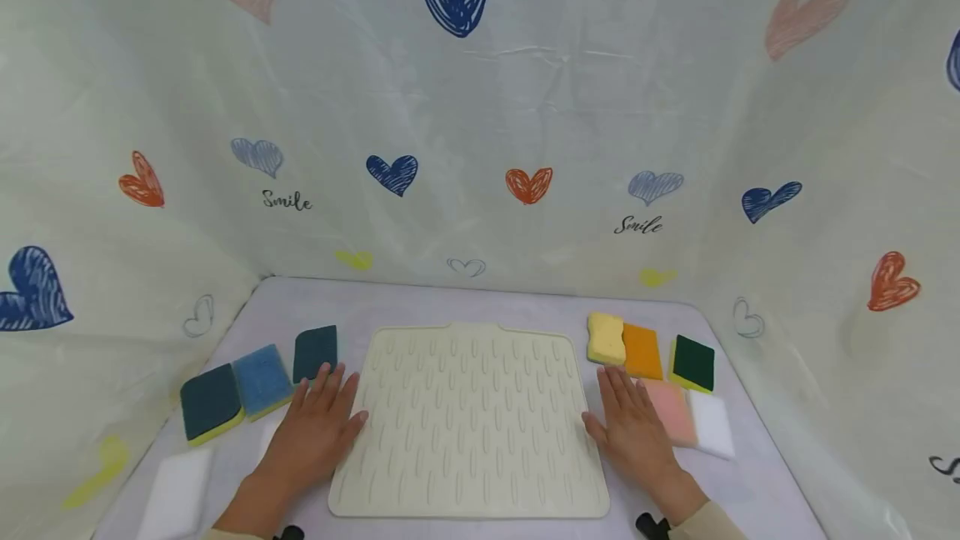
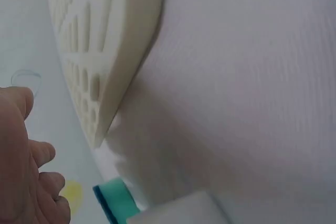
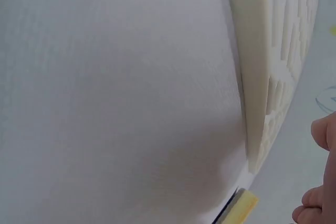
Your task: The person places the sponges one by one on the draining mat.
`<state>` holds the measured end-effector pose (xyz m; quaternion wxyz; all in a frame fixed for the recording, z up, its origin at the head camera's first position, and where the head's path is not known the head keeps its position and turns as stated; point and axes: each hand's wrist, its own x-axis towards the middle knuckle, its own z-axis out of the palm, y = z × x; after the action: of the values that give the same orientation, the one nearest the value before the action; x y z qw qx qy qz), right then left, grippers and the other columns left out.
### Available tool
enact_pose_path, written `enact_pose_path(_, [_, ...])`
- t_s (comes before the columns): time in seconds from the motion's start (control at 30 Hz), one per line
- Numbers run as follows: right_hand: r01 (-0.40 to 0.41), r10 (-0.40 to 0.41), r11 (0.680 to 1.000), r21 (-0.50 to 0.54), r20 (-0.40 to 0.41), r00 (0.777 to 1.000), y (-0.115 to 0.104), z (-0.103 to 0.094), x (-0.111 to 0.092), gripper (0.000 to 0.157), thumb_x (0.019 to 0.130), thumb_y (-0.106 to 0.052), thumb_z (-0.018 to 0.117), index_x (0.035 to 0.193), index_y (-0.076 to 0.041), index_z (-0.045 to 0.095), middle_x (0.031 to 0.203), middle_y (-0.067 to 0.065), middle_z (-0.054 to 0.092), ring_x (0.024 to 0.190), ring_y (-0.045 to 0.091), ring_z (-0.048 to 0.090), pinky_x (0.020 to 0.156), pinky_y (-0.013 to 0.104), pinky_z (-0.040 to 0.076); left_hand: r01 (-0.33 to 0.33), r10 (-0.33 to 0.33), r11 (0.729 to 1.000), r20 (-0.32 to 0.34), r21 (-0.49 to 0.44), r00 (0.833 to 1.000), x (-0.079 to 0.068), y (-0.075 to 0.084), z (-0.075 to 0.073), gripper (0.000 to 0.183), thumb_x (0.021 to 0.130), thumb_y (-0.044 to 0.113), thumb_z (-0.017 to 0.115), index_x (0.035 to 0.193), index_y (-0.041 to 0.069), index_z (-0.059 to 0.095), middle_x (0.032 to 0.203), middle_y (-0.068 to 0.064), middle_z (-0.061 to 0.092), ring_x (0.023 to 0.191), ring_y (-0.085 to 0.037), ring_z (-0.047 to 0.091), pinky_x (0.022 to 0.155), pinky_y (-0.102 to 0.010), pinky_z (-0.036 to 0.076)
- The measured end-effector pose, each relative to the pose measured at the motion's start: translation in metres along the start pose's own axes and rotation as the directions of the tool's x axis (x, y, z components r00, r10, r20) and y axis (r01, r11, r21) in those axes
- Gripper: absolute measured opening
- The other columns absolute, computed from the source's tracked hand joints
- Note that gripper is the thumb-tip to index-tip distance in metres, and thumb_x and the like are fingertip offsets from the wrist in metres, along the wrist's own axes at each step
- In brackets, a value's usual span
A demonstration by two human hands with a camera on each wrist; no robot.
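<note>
A cream ridged mat (image 1: 472, 423) lies flat between the two hands. My left hand (image 1: 311, 432) is beside its left edge, fingers straight and pointing away, thumb close to the edge; the left wrist view shows this palm (image 2: 21, 177) above the table. A white sponge (image 1: 270, 433) is mostly hidden under that hand, and a dark teal sponge (image 1: 316, 351) lies just past its fingertips. By the mat's right edge is my right hand (image 1: 633, 436), fingers extended and holding nothing. Its fingertips are near a yellow sponge (image 1: 606, 337), and it partly covers a pink sponge (image 1: 671, 413).
On the left are a dark green-and-yellow sponge (image 1: 212, 401), a blue sponge (image 1: 262, 379) and a white block-shaped sponge (image 1: 177, 492). Rightward lie an orange sponge (image 1: 642, 351), a dark green sponge (image 1: 693, 362) and a white sponge (image 1: 712, 425). A heart-printed curtain (image 1: 465, 107) encloses the table (image 1: 450, 302).
</note>
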<state>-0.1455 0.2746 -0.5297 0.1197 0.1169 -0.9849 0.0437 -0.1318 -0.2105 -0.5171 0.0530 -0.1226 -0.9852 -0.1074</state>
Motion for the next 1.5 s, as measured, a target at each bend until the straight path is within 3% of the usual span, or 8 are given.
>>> enact_pose_path(0.33, [0.103,-0.099,0.992,-0.071,0.066,0.993,-0.002,0.003,-0.003,0.065,0.095,-0.033,0.060,0.148,0.000,0.040,0.153,0.017,0.039,0.144,0.034,0.034,0.118,0.057,0.026,-0.032,0.030,0.999,0.074,0.022,0.997,0.009,0.006,0.018,0.058,0.102,0.035,0.048,0.149,0.002,0.039,0.156,-0.019,0.033,0.147,-0.039,0.025,0.118,-0.057,0.022])
enact_pose_path(0.73, [0.115,-0.105,0.988,-0.101,0.096,0.990,0.001,0.004,-0.006,0.060,0.094,-0.030,0.061,0.144,0.000,0.045,0.150,0.017,0.044,0.142,0.034,0.038,0.116,0.057,0.029,-0.069,0.062,0.995,0.094,0.071,0.994,0.016,0.005,0.021,0.054,0.100,0.027,0.052,0.146,-0.001,0.043,0.153,-0.021,0.038,0.144,-0.040,0.031,0.117,-0.057,0.026])
enact_pose_path(1.13, [0.110,-0.096,0.987,-0.114,0.122,0.988,0.007,-0.001,-0.008,0.063,0.094,-0.036,0.062,0.143,0.000,0.046,0.149,0.017,0.046,0.141,0.034,0.040,0.116,0.057,0.028,-0.051,0.050,0.999,0.167,0.002,0.985,0.014,0.006,0.019,0.055,0.101,0.024,0.051,0.146,-0.005,0.039,0.153,-0.026,0.036,0.143,-0.044,0.031,0.114,-0.059,0.029])
enact_pose_path(1.27, [0.102,-0.090,0.987,-0.124,0.098,0.991,0.021,-0.015,0.007,0.074,0.090,-0.045,0.067,0.144,0.001,0.044,0.149,0.018,0.045,0.139,0.036,0.040,0.117,0.058,0.027,-0.061,0.061,0.998,0.173,-0.007,0.983,0.012,0.007,0.019,0.055,0.101,0.025,0.051,0.146,-0.006,0.039,0.152,-0.026,0.036,0.142,-0.044,0.032,0.113,-0.059,0.031])
enact_pose_path(1.5, [0.107,-0.091,0.977,-0.186,0.093,0.991,0.069,-0.052,0.061,0.088,0.085,-0.046,0.073,0.145,0.007,0.036,0.148,0.024,0.042,0.138,0.041,0.037,0.116,0.062,0.024,-0.066,0.070,0.997,0.185,-0.027,0.980,0.006,0.006,0.017,0.056,0.099,0.023,0.056,0.144,-0.007,0.042,0.150,-0.027,0.039,0.139,-0.046,0.036,0.109,-0.061,0.035])
